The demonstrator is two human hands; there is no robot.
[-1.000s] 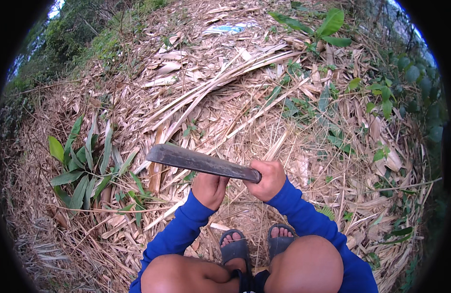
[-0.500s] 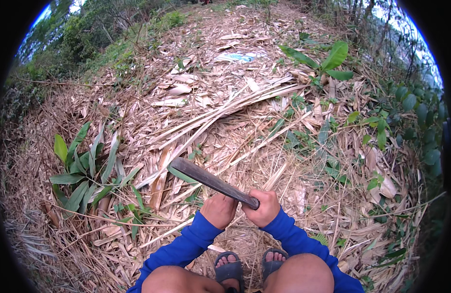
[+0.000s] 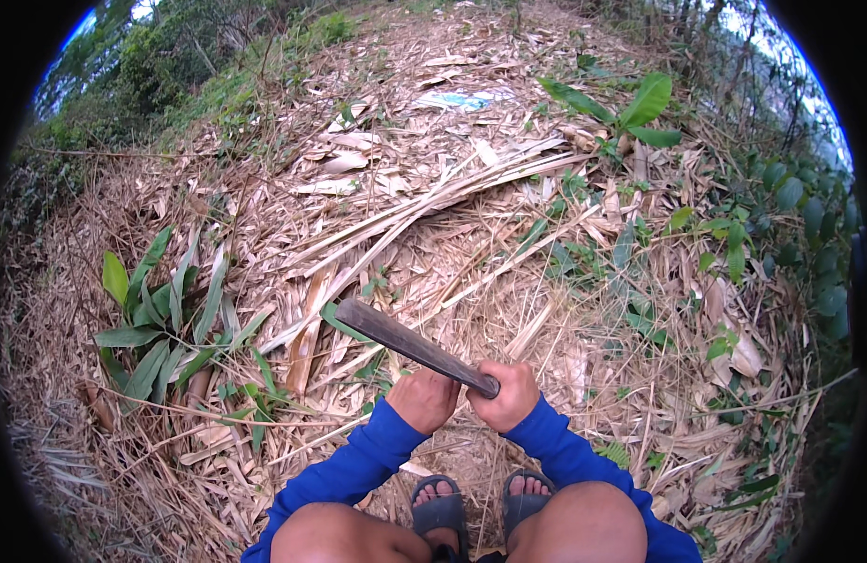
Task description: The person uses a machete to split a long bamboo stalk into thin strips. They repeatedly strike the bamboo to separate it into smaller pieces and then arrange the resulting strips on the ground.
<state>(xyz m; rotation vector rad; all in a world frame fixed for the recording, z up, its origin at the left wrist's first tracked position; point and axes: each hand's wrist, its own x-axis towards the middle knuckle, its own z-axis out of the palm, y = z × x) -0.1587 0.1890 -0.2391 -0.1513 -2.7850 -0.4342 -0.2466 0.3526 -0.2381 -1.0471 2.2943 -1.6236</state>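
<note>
A long, dark wooden bar (image 3: 410, 343) with rounded ends slants across in front of me, its broader end pointing up and to the left. My right hand (image 3: 510, 396) is closed around the narrow near end, thumb side against it. Just beside it, my left hand (image 3: 424, 400) is closed with curled fingers under the bar's lower part; its fingertips are hidden. Both wrists come out of blue sleeves, and the hands are close together above the ground in front of my sandalled feet (image 3: 440, 507).
Dry leaves and stalks cover the sloping ground. A bundle of pale long strips (image 3: 433, 202) lies ahead. Leafy plants stand at left (image 3: 157, 324) and far right (image 3: 630, 117). A blue and white sheet (image 3: 461, 99) lies further up, with shrubs along both sides.
The bar's far end has shifted very slightly to the right. Both hands keep the same hold, and the view has moved only a little.
</note>
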